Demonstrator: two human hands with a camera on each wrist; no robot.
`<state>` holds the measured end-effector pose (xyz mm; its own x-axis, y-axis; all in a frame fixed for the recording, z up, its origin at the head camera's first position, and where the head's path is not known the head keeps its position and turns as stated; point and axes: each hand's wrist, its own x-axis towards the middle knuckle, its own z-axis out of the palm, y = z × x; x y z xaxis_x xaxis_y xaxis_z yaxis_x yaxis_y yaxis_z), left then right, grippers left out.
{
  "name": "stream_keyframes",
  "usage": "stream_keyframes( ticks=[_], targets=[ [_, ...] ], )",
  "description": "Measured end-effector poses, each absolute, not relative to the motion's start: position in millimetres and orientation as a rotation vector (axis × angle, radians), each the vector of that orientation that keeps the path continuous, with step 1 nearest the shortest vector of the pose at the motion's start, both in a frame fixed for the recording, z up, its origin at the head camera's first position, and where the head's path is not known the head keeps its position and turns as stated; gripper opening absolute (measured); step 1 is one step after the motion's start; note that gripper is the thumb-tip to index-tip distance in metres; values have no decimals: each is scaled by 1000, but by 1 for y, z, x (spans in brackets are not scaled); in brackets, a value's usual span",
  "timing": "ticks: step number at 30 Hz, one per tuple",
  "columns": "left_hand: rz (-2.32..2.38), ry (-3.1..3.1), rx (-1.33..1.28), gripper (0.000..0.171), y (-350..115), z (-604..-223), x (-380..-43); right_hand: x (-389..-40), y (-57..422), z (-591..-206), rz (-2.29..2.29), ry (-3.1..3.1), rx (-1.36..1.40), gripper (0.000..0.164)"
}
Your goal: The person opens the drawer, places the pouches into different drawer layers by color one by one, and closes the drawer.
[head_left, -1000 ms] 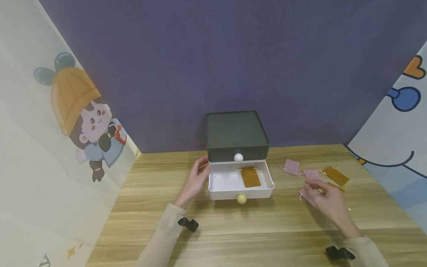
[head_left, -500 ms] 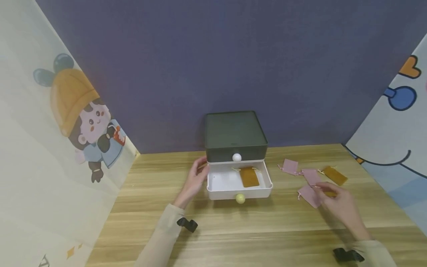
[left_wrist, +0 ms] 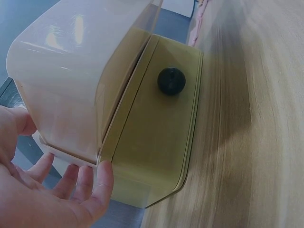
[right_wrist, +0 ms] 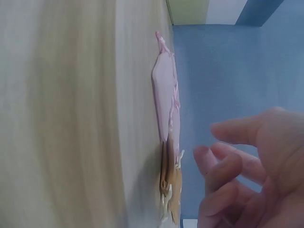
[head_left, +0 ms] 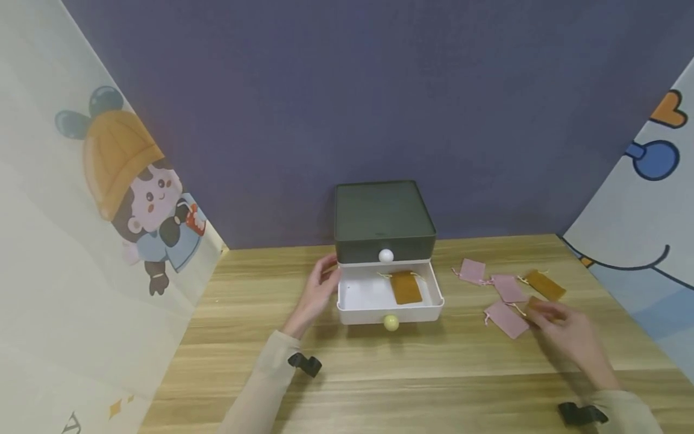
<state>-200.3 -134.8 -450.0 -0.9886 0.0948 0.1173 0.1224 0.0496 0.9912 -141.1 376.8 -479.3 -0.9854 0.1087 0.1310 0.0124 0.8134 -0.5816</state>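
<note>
A small stacked drawer box [head_left: 382,211] with a dark green top stands against the back partition. Its white drawer [head_left: 358,317] is pulled out, and a brown drawstring pouch [head_left: 406,288] lies inside. My left hand [head_left: 315,294] touches the box's left side, its fingers [left_wrist: 102,187] relaxed along the white drawer's lower edge. My right hand [head_left: 569,339] hovers over the pouches at the right, loosely curled and holding nothing. Nearby lie pink drawstring pouches [head_left: 508,319] and a brown pouch [head_left: 545,285]. Another brown pouch [right_wrist: 176,190] is partly hidden by the right hand in the head view.
Below the white drawer is a yellow-green drawer [left_wrist: 152,128] with a dark knob [left_wrist: 171,81]. A yellow knob [head_left: 391,323] sticks out from the white drawer's front. The wooden table [head_left: 412,386] is bounded by a dark partition [head_left: 379,108] behind and printed side walls.
My right hand has moved right and slightly nearer, from over the pink pouches to beside the partly hidden brown one. My left hand and the drawer stay put.
</note>
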Motion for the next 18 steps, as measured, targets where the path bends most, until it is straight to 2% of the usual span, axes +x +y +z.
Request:
stream_keyframes(
  ticks=[10,18],
  targets=[
    [-2138,-2261,-240,52,-134,-451,-202,-144,392,-482,860,-2923,-106,51],
    [-2139,-2268,-237,51,-135,-454,-202,-152,401,-490,836,-3048,-80,63]
  ],
)
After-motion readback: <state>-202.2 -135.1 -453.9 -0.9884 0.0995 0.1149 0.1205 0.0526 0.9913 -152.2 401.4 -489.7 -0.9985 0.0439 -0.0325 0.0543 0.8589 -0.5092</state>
